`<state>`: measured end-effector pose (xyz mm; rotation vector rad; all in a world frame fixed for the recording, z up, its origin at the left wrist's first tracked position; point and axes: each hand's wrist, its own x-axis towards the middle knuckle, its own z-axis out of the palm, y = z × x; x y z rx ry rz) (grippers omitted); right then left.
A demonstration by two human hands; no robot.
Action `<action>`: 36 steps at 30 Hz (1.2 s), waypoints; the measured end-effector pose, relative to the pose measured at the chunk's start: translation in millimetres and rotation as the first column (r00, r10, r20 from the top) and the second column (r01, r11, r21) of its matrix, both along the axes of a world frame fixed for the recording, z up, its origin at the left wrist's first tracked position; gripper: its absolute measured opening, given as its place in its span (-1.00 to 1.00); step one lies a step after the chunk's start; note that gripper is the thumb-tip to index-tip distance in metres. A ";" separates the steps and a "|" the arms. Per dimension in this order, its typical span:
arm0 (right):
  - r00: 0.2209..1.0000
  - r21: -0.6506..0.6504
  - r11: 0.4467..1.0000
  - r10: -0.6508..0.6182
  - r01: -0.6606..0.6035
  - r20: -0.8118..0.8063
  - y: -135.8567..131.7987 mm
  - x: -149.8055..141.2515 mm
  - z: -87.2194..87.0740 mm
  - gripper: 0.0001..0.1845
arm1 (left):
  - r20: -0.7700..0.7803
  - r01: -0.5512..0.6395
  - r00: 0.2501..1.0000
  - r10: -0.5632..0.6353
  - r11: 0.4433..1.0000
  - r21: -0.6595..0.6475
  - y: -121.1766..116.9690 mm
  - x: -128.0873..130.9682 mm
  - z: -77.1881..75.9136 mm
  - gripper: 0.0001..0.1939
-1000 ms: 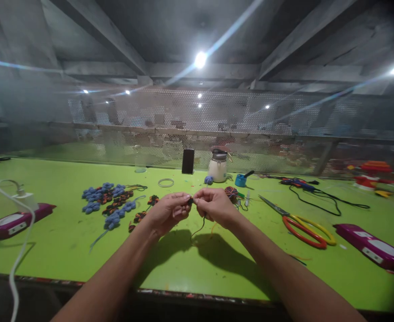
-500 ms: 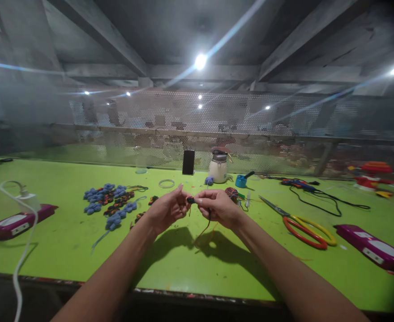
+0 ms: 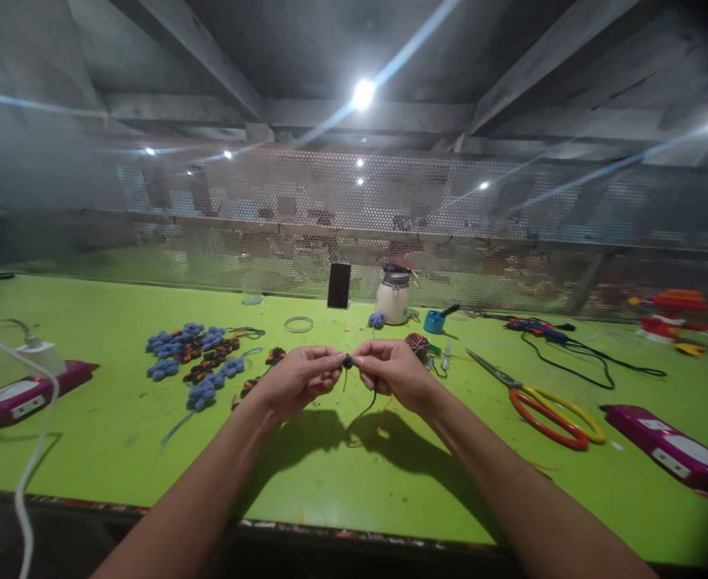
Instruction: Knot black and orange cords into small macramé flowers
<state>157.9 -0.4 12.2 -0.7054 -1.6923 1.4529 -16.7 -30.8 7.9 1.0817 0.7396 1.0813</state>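
Between my two hands, above the green table, is a small dark piece of yarn work (image 3: 347, 362) with some orange in it. My left hand (image 3: 306, 374) pinches its left side between thumb and fingers. On the other side, my right hand (image 3: 393, 370) grips it with thumb and forefinger. Dark and orange yarn tails (image 3: 363, 418) hang below my right hand toward the table. Left of my hands lie several blue yarn flowers (image 3: 203, 392) and dark-and-orange yarn pieces (image 3: 212, 367). A multicoloured yarn ball (image 3: 417, 346) sits just beyond my right hand.
Large scissors (image 3: 547, 410) with red and yellow handles lie at right, near a purple power strip (image 3: 671, 446). Another purple strip with a white cable (image 3: 34, 450) is at left. A phone (image 3: 339, 285), a jar (image 3: 393, 297) and a blue pot (image 3: 434, 322) stand behind.
My left fingers have closed from a looser, more open pose into a pinch on the yarn piece. My right hand keeps its grip. The view has shifted slightly.
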 end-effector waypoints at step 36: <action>0.997 -0.134 0.988 -0.073 0.076 0.030 -4.1 -8.5 -0.4 -0.69 | 0.362 0.130 0.931 -0.043 0.966 -0.222 -2.6 12.2 -1.5 -0.89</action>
